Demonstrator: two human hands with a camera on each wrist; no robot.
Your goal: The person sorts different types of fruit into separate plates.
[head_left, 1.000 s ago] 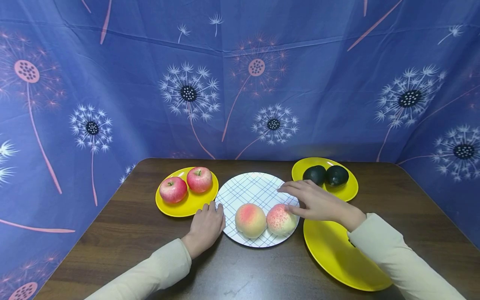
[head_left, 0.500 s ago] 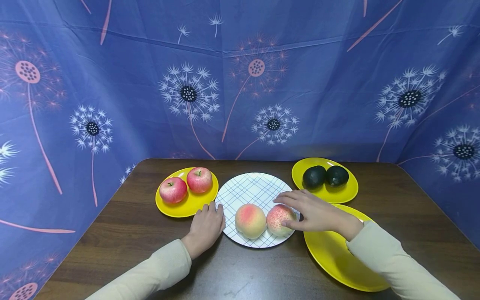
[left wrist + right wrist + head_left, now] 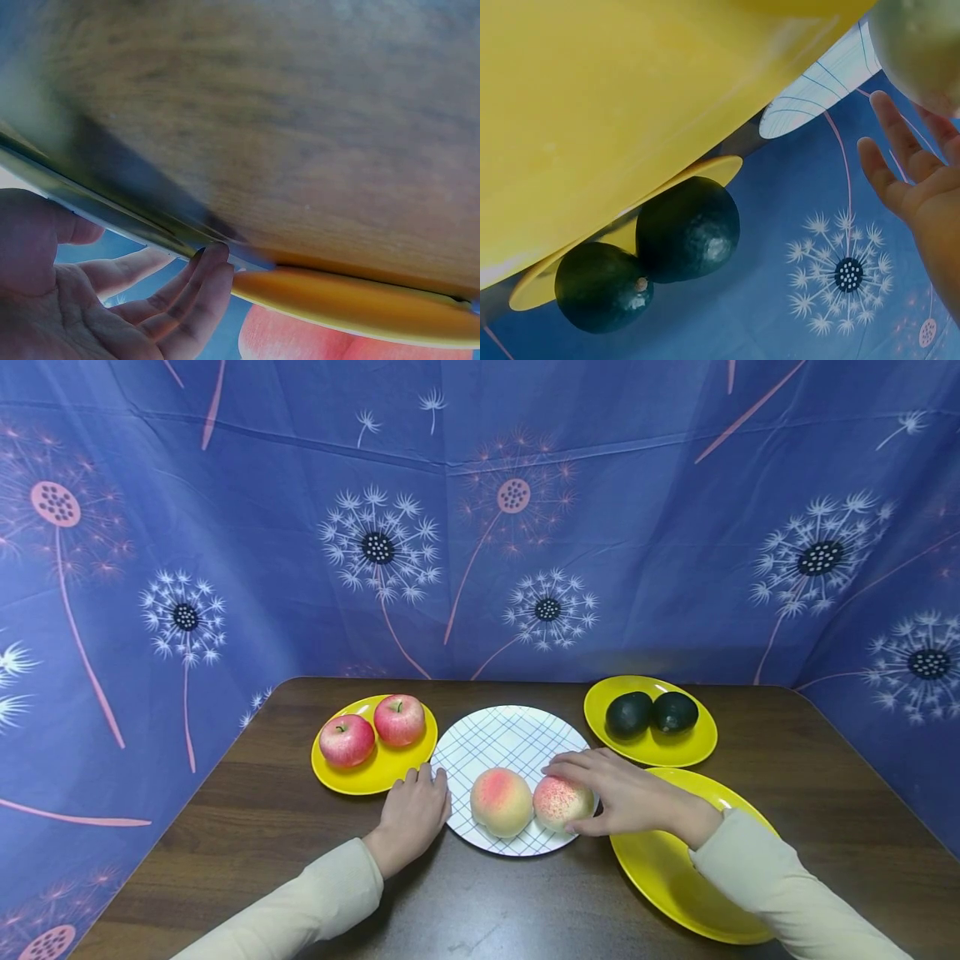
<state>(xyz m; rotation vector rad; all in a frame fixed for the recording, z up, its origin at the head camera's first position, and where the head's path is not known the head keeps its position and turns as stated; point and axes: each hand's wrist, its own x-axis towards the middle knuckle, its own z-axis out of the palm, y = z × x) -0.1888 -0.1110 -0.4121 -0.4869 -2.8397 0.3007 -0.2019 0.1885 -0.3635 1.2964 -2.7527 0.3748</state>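
Two peaches lie on the white checked plate (image 3: 491, 735) at mid-table: a plain yellow-orange peach (image 3: 501, 802) and, to its right, a speckled pink peach (image 3: 561, 802). My right hand (image 3: 626, 789) spreads around the speckled peach, fingers over its far side and thumb at its near side. In the right wrist view those fingers (image 3: 904, 146) look fairly straight beside the pale peach (image 3: 922, 52); firm contact cannot be made out. My left hand (image 3: 412, 814) rests at the plate's left rim with relaxed fingers touching the edge, as the left wrist view also shows.
Two apples (image 3: 347, 741) sit on a small yellow plate (image 3: 382, 774) at the left. Two dark green avocado-like fruits (image 3: 628, 715) lie on another yellow plate (image 3: 701, 743) at the back right. A larger yellow plate (image 3: 660, 868) stands under the right forearm. Patterned blue cloth (image 3: 660, 527) hangs behind the table.
My right hand has moved down and slightly left, from above the speckled peach's right side to around it. The left hand and the fruit have stayed put.
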